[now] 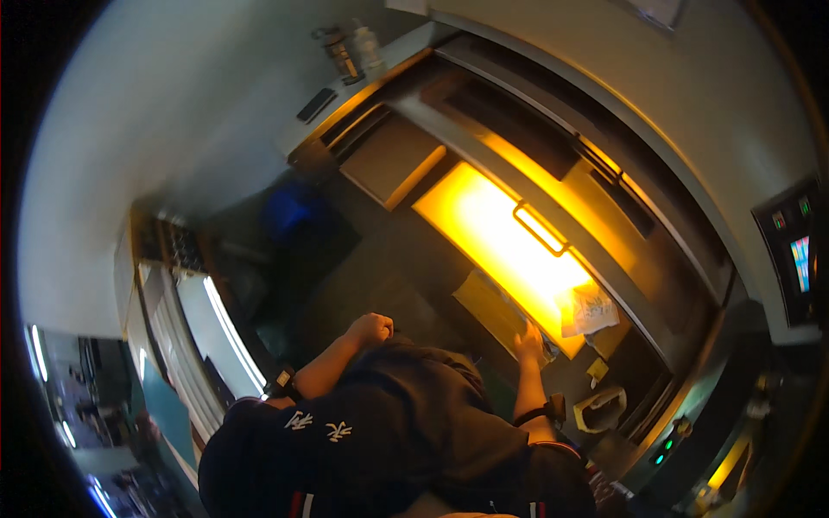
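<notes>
The right hand (528, 338) lies flat, fingers spread narrow, on a thin flat brownish sheet (494, 304) at the near edge of the glowing yellow-lit glass panel (496, 233) set in the big grey machine bench (406, 155); whether it grips the sheet or only presses on it I cannot tell. A dark band (553, 407) circles that wrist. Just beyond the fingers, touching the lit panel's right corner, sits a crumpled clear plastic bag (589, 309). The left hand (371, 329) is curled into a loose fist, holding nothing that shows, hanging over the dark floor well apart from the sheet; a black wristwatch (284, 380) sits on its forearm. Below the right arm lies a pale yellowish roll of tape (600, 408). Farther off, on the machine's far ledge, stand two small bottles (354, 50) beside a flat black device (316, 104).
</notes>
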{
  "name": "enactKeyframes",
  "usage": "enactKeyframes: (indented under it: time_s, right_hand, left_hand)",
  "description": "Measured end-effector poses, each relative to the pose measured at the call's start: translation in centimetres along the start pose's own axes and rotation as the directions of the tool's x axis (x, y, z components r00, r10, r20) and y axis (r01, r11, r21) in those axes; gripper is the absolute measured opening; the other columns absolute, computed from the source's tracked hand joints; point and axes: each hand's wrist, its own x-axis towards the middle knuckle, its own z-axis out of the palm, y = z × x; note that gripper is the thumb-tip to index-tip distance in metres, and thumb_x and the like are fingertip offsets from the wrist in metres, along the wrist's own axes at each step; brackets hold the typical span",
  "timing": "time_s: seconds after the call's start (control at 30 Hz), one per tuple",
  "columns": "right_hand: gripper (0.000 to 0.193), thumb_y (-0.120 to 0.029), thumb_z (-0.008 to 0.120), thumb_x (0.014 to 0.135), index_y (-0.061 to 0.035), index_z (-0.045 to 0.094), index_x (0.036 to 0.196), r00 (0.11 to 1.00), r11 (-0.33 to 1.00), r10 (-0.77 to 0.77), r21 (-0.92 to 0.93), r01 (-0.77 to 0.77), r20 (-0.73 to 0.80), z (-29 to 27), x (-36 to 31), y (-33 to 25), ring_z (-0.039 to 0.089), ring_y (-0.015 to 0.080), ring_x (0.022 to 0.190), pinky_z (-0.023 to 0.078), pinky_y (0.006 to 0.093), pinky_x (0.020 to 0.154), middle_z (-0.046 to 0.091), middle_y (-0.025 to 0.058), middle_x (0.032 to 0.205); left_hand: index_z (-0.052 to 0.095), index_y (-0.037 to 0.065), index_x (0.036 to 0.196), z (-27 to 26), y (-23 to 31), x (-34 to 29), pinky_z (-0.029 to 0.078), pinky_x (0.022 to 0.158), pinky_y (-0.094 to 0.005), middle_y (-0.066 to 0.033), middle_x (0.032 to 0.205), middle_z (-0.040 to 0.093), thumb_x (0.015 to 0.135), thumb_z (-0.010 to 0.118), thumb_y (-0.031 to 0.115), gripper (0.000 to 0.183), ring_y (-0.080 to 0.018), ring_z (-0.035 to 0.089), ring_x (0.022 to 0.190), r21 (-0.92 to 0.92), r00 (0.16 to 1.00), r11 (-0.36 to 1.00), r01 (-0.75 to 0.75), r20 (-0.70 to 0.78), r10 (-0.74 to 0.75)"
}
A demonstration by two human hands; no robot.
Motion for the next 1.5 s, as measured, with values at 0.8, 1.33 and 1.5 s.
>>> enactKeyframes:
  time_s: [0.8,1.33,1.5]
  right_hand:
    - [0.049,-0.049,0.075,0.076,-0.0063,0.070,0.100,0.978,0.904,0.200,-0.395,-0.163,0.055,0.6,-11.3,-29.8,0.067,0.0345,0.090,0.052,0.0474,0.078,0.069,0.0185,0.093]
    - [0.050,-0.014,0.079,0.071,-0.0092,0.059,0.117,0.233,0.977,-0.173,-0.197,-0.085,-0.957,-16.9,-16.8,-39.8,0.048,0.0369,0.124,0.034,0.0496,0.106,0.054,0.0182,0.128]
    - [0.071,-0.036,0.072,0.083,0.0040,0.042,0.133,0.606,0.986,0.148,0.069,-0.152,-0.781,-5.9,-10.9,-24.1,0.032,0.0481,0.135,0.029,0.0553,0.110,0.038,0.0313,0.141]
  left_hand:
    - [0.063,0.005,0.116,-15.0,-16.6,11.9,0.050,0.089,-0.0407,-0.0169,0.112,0.066,0.086,0.062,0.025,0.036,-0.0299,0.064,0.102,-0.270,0.746,0.840,-0.470,0.387,0.542]
    - [0.026,0.012,0.151,-22.4,10.5,8.7,0.024,0.116,-0.0449,-0.0070,0.157,0.026,0.093,0.054,0.013,0.064,-0.0245,0.027,0.143,-0.992,0.708,-0.114,-0.057,-0.121,0.696]
    - [0.046,0.010,0.136,-25.9,14.9,7.0,0.033,0.111,-0.0545,-0.0144,0.144,0.046,0.089,0.058,0.020,0.049,-0.0321,0.041,0.135,-0.982,0.740,-0.188,-0.007,-0.132,0.660]
